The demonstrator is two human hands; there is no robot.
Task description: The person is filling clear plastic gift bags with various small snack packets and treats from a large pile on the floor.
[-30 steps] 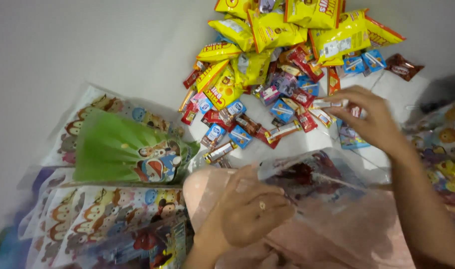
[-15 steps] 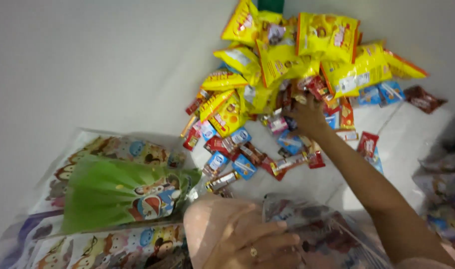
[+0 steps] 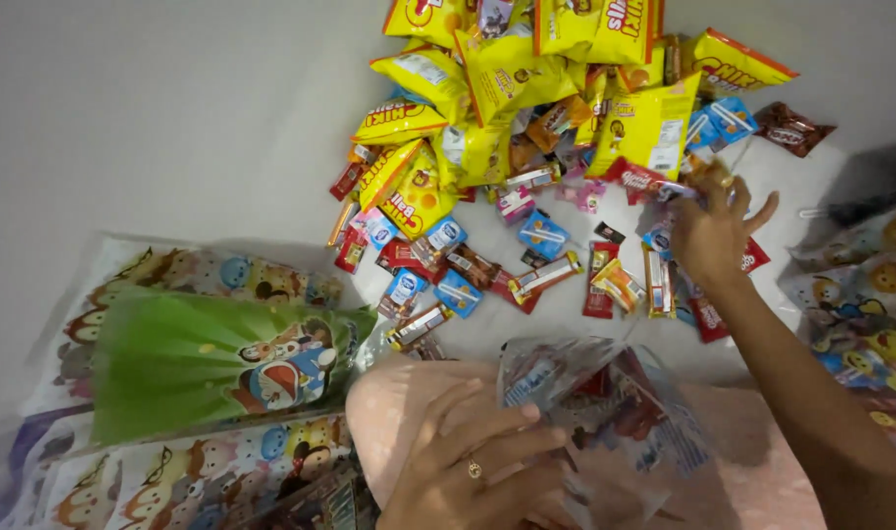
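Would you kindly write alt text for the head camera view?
The left hand holds open a clear printed bag while the right hand grasps small items from a pile of yellow snack packets and wrapped sweets on a white floor.

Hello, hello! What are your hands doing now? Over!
Left hand holds clear printed bag open on lap. Right hand out at snack pile, pinching a small packet. Nothing in the way.

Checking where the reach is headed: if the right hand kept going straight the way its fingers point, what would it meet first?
Probably the large yellow snack bag just beyond the right hand; depth is unclear.
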